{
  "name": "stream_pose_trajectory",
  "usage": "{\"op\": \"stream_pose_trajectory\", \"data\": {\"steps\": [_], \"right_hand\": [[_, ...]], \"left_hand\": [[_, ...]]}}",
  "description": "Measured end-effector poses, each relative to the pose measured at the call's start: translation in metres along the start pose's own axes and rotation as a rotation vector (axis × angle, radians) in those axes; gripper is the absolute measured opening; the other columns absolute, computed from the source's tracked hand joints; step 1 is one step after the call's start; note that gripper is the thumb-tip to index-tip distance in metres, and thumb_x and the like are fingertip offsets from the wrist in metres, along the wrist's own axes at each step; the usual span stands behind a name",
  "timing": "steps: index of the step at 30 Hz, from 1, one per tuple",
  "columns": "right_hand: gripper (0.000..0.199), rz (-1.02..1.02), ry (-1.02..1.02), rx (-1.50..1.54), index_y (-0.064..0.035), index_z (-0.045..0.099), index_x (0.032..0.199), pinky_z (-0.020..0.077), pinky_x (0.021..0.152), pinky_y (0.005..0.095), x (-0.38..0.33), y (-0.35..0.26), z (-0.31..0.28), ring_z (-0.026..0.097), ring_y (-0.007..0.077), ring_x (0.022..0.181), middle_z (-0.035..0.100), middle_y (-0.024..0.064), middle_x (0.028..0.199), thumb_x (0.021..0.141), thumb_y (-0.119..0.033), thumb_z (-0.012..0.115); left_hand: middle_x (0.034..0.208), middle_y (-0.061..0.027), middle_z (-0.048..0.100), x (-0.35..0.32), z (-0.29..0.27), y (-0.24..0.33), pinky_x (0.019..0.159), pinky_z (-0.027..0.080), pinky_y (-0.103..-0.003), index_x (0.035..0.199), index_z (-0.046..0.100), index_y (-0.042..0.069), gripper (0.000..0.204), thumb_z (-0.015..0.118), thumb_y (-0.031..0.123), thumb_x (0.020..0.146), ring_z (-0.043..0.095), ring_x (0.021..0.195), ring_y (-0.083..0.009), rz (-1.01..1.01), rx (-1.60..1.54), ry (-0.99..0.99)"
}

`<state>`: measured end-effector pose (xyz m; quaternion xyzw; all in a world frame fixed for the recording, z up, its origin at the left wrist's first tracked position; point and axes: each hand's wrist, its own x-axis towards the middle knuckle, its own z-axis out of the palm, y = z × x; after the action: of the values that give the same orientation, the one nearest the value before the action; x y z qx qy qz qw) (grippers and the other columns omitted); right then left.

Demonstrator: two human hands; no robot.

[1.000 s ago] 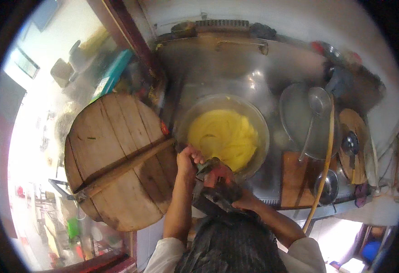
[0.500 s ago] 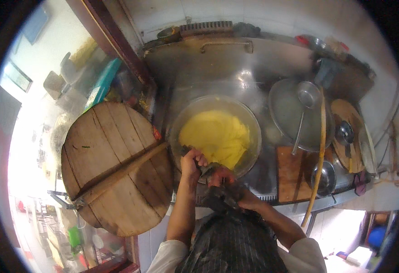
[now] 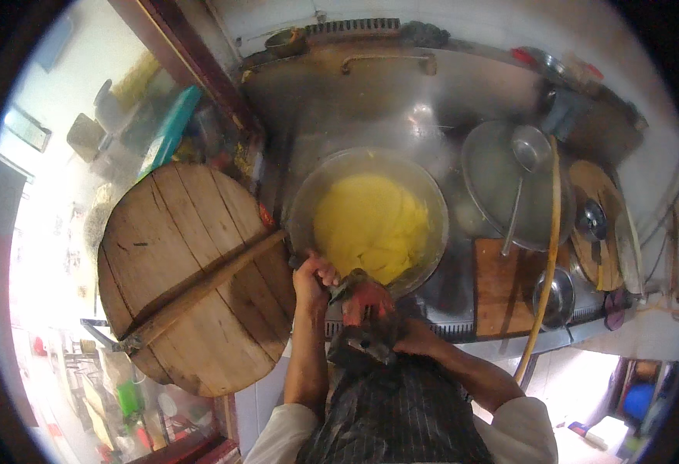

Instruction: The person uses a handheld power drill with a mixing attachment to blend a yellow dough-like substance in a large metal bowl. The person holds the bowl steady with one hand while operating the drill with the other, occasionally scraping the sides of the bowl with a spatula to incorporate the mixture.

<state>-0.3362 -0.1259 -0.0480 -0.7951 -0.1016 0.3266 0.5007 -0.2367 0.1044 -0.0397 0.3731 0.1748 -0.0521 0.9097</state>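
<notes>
Both hands at the near rim of a large wok of yellow batter.

Left hand is curled over the wok rim, fingers closed on it, likely to steady the pan. Right hand lies low by the counter edge, holding the end of a red-handled tool that points toward the yellow batter; its fingers are mostly hidden, so I cannot tell their grip. The round wooden lid stands propped aside at left, leaving the wok open. A ladle rests on a metal lid at right.
</notes>
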Motion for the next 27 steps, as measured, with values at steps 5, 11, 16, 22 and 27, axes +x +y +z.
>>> {"op": "stream_pose_trajectory", "data": {"steps": [5,11,16,22,27], "right_hand": [[0.048,-0.076,0.097,0.099,-0.0053,0.058,0.107,0.0435,0.083,0.0380,0.022,0.029,0.016,0.058,0.0310,0.097,0.062,0.0176,0.101,0.071,-0.035,0.063],[0.049,-0.111,0.023,0.027,-0.0067,0.055,0.113,0.0433,0.085,0.0374,0.053,0.016,0.001,0.058,0.0300,0.099,0.061,0.0159,0.105,0.073,-0.033,0.062],[0.048,-0.141,0.058,0.158,-0.0073,0.054,0.114,0.0436,0.085,0.0365,0.064,0.036,-0.005,0.058,0.0280,0.099,0.061,0.0154,0.106,0.071,-0.026,0.065],[0.049,-0.045,0.067,-0.105,-0.0080,0.052,0.116,0.0435,0.085,0.0360,0.063,0.040,-0.008,0.057,0.0258,0.101,0.059,0.0146,0.109,0.070,-0.020,0.063],[0.063,-0.139,0.102,0.004,-0.0027,0.044,0.122,0.0434,0.086,0.0357,0.038,0.023,-0.011,0.055,0.0265,0.102,0.057,0.0173,0.110,0.064,-0.015,0.067]], "left_hand": [[0.053,-0.0017,0.033,0.008,0.014,0.005,0.042,0.035,-0.032,0.075,0.039,0.010,0.009,0.047,0.006,0.071,0.035,0.041,-0.0157,0.053,0.008,-0.009],[0.053,-0.0014,0.033,0.032,-0.008,0.014,0.042,0.034,-0.032,0.075,0.040,0.012,0.010,0.046,0.005,0.070,0.035,0.040,-0.0154,0.065,-0.039,-0.004],[0.053,-0.0003,0.032,0.040,0.009,0.023,0.044,0.033,-0.032,0.076,0.041,0.012,0.009,0.046,0.005,0.071,0.033,0.042,-0.0150,0.071,-0.032,0.019],[0.054,-0.0001,0.033,0.050,-0.004,0.007,0.045,0.034,-0.032,0.074,0.042,0.011,0.006,0.045,0.007,0.073,0.034,0.043,-0.0149,0.016,-0.024,-0.011],[0.053,-0.0004,0.032,0.033,0.027,-0.002,0.047,0.035,-0.032,0.066,0.041,0.010,0.009,0.046,0.008,0.073,0.034,0.044,-0.0152,-0.025,0.038,-0.008]]}}
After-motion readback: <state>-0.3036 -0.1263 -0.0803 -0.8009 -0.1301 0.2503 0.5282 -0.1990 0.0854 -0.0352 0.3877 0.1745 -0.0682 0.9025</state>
